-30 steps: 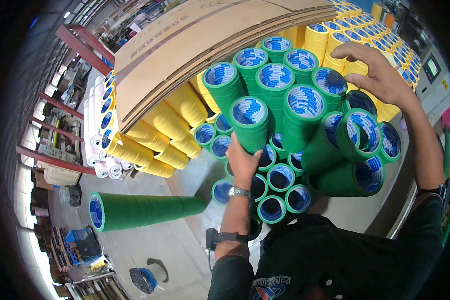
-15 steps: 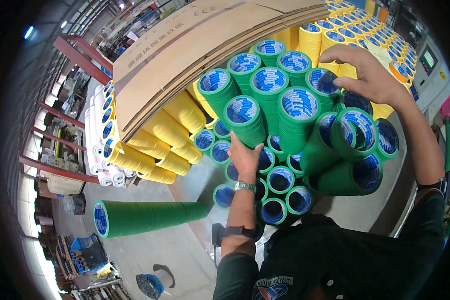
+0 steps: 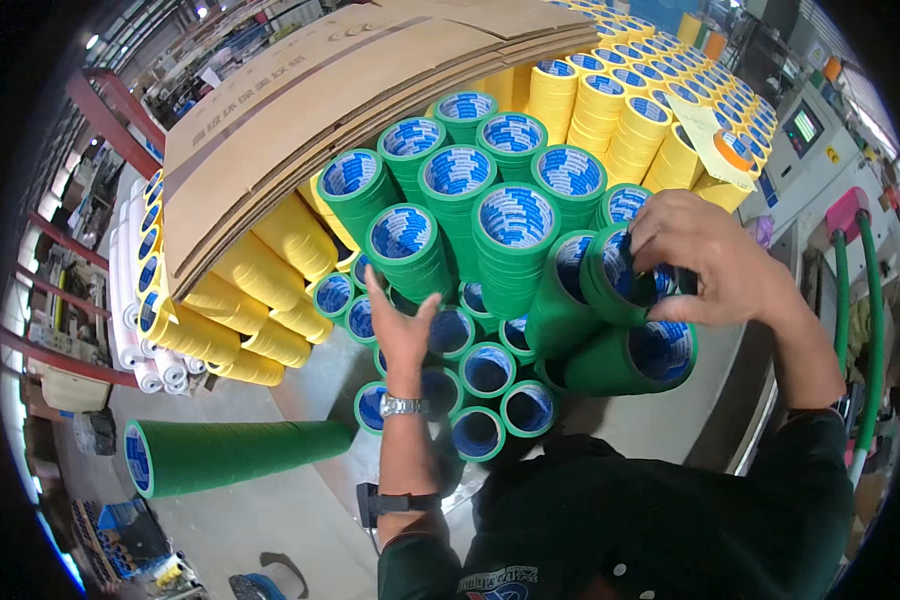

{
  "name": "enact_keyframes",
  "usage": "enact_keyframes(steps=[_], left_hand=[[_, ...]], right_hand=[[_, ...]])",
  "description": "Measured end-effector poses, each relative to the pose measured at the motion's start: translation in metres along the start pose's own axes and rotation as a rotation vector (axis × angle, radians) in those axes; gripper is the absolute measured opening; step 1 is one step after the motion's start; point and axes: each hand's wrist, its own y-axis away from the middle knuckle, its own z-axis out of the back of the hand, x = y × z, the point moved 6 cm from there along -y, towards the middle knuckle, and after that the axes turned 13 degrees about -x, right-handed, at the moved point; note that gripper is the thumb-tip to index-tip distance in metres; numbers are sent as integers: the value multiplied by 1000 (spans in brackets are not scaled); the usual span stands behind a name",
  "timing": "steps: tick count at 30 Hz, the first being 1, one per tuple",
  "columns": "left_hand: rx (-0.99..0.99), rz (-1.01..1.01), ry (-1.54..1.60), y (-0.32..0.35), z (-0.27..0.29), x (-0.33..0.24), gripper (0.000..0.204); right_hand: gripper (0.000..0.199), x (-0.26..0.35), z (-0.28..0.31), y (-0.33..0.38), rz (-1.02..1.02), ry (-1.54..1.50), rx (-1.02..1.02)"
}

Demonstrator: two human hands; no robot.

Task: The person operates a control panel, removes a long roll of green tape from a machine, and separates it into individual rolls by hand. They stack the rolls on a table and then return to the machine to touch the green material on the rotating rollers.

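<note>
Now stacking step: right hand (image 3: 710,265) grips top green tape roll (image 3: 620,275) (fingers curled over rim); left hand (image 3: 402,325) open, flat against green stacks (image 3: 510,250). Next probably needs careful seating.

One green tape column (image 3: 232,455) is laid alone on the floor. Two hands and one wristwatch (image 3: 403,405) are seen.
</note>
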Motion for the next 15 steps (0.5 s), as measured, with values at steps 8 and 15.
enact_keyframes(steps=[8, 15], left_hand=[[-119, -85, 4, -28, 3, -38, 97], [-101, -120, -13, -34, 3, -43, 96]], right_hand=[[32, 22, -13, 19, 14, 122, 109], [20, 21, -16, 13, -46, 173, 124]])
